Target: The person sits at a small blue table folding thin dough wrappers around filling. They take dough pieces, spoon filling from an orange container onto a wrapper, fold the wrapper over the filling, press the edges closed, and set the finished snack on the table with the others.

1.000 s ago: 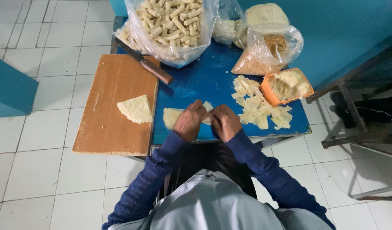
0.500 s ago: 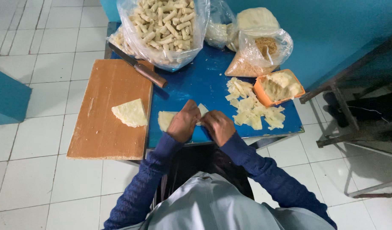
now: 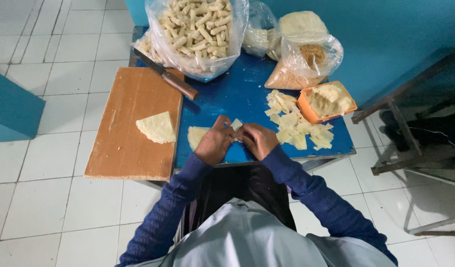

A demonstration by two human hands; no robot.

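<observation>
My left hand (image 3: 215, 143) and right hand (image 3: 257, 140) meet fingertip to fingertip on the blue table (image 3: 237, 94), both pinching a pale wrapper sheet (image 3: 198, 136) that lies flat at the table's near edge, partly covered by my left hand. To my left, a wooden cutting board (image 3: 133, 126) carries a folded wrapper wedge (image 3: 157, 127), with a knife (image 3: 168, 76) across its far corner. To my right lie loose wrapper scraps (image 3: 299, 126), touching an orange tub (image 3: 329, 101); a clear bag of finished rolls (image 3: 198, 27) stands at the far edge.

Even, soft daylight; pale floor (image 3: 49, 198) bright, right side under the frame dim. Faint shadows, mild glare on bags (image 3: 198, 39), slight wide-angle bending at edges.
</observation>
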